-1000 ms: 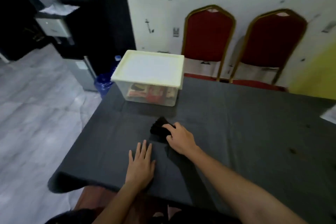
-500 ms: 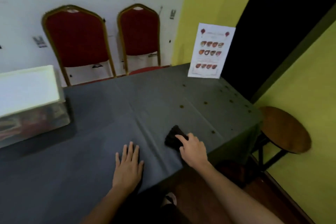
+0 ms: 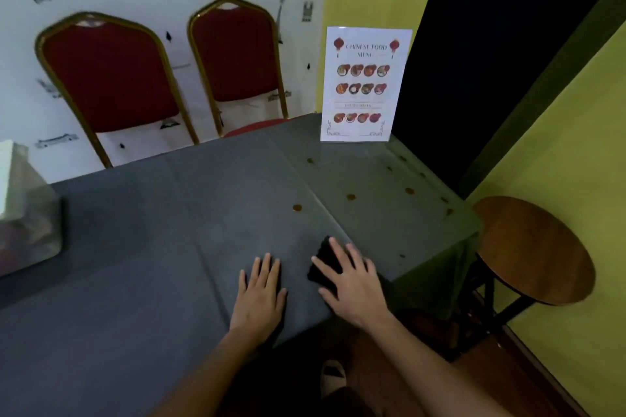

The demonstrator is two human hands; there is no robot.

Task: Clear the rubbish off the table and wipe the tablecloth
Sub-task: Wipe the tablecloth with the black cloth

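- Head view, looking down on a table under a dark grey tablecloth [image 3: 162, 247] that filled the lower left and centre of the frame.
- Right hand [image 3: 355, 288], lower centre: fingers straight and spread, pressing flat on a small black wiping cloth [image 3: 321, 261]. It pinned the cloth and did not clasp it.
- Left hand [image 3: 259, 294], just left of the right: palm down, fingers straight and close together, resting on the bare tablecloth. It held nothing.
- The cloth lay on the tablecloth near the front edge, partly under the right fingers, with small brown spots [image 3: 297, 207] above and to its right, well apart from it.
- Step judged in hand: wiping. To do it well, the left palm should hold the fabric taut while the right pushes the cloth up-frame and rightward over each spot, with even pressure so the tablecloth does not ruck along its crease.
- Counts: two hands; one wiping cloth; four plain spots, plus several fainter ones toward the right edge whose total could not be told.
- Surroundings: two red padded chairs with gold frames [image 3: 111, 78] at upper left; one white printed menu sheet [image 3: 364, 85] standing at upper centre; one round brown wooden stool [image 3: 531, 247] at right; one clear plastic box [image 3: 27, 213] at the left edge.
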